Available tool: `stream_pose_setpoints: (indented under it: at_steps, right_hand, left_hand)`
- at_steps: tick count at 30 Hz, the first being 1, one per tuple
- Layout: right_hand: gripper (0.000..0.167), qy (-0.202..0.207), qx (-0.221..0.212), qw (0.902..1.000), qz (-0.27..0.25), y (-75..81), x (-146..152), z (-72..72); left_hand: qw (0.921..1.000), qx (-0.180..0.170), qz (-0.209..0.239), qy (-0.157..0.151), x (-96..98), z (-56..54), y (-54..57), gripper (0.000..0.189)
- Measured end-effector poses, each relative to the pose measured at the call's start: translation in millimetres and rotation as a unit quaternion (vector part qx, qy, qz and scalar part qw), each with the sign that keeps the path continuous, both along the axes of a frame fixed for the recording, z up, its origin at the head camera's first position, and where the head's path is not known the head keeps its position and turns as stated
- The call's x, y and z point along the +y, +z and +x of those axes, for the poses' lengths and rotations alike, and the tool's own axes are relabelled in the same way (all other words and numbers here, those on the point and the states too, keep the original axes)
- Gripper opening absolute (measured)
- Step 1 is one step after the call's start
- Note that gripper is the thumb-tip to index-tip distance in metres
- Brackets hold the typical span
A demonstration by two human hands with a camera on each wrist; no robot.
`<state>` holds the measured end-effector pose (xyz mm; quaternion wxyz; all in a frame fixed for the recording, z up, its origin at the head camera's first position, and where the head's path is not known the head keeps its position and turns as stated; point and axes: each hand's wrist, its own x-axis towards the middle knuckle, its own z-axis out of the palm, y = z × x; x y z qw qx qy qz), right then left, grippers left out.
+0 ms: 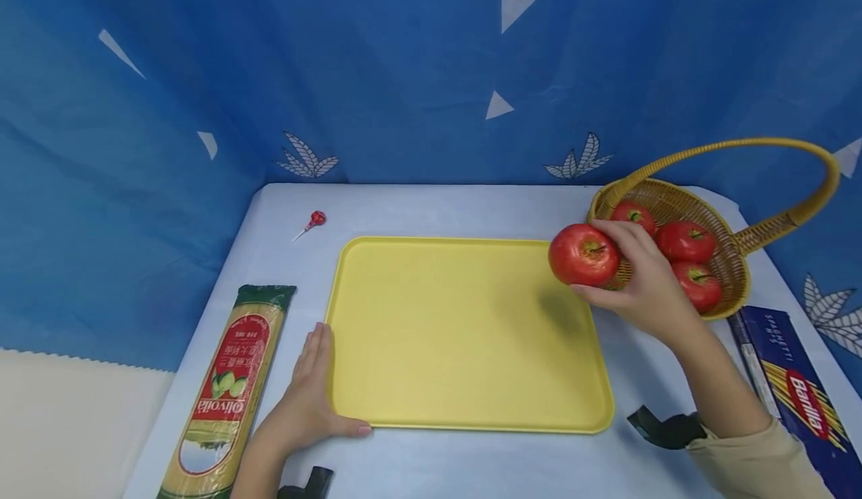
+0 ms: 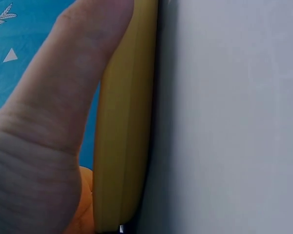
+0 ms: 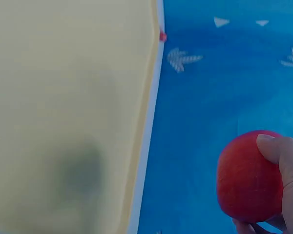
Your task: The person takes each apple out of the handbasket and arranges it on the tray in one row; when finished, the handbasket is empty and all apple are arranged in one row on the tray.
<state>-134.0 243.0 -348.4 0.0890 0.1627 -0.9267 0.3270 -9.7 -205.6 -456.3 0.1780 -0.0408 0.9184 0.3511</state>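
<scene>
In the head view my right hand grips a red apple between fingers and thumb, raised above the right rim of a yellow tray. A soft shadow falls on the tray below it. The same apple shows in the right wrist view, with my thumb against its side. My left hand rests at the tray's near left corner, fingers straight along the left edge and thumb along the front one. Just right of the held apple stands a wicker basket with three more red apples inside.
The basket's tall handle arches up and to the right. Left of the tray lies a packet of spaghetti, and a red lollipop lies behind it. A blue spaghetti box is at the right edge, beside my forearm. Blue cloth hangs behind the table.
</scene>
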Motion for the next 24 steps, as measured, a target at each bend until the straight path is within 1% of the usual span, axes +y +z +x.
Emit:
stream_pose_setpoints:
  at_steps: [5, 11, 15, 18, 24]
  right_hand:
    - [0.085, 0.066, -0.029, 0.9972, -0.019, -14.2, -41.8, -15.8]
    - [0.087, 0.141, -0.085, 0.9862, -0.018, -28.9, -102.4, -31.3]
    - [0.085, 0.173, -0.124, 0.9770, -0.007, -39.5, -142.6, -37.5]
    - [0.085, 0.196, -0.145, 0.9699, 0.000, -47.5, -170.6, -40.8]
    - [0.085, 0.220, -0.174, 0.9597, 0.019, -65.1, -215.7, -43.8]
  left_hand:
    - [1.0000, -0.006, -0.001, 0.004, 0.2, 0.0, -1.0, 0.166]
    - [1.0000, -0.004, 0.000, 0.005, -0.2, 0.5, -1.9, 0.162]
    - [1.0000, 0.001, 0.003, 0.006, -0.5, 1.2, -2.4, 0.162]
    - [0.9999, 0.009, 0.007, 0.005, -1.3, 2.1, -2.8, 0.163]
    - [0.9999, 0.012, 0.008, 0.004, -3.6, 2.8, -5.3, 0.160]
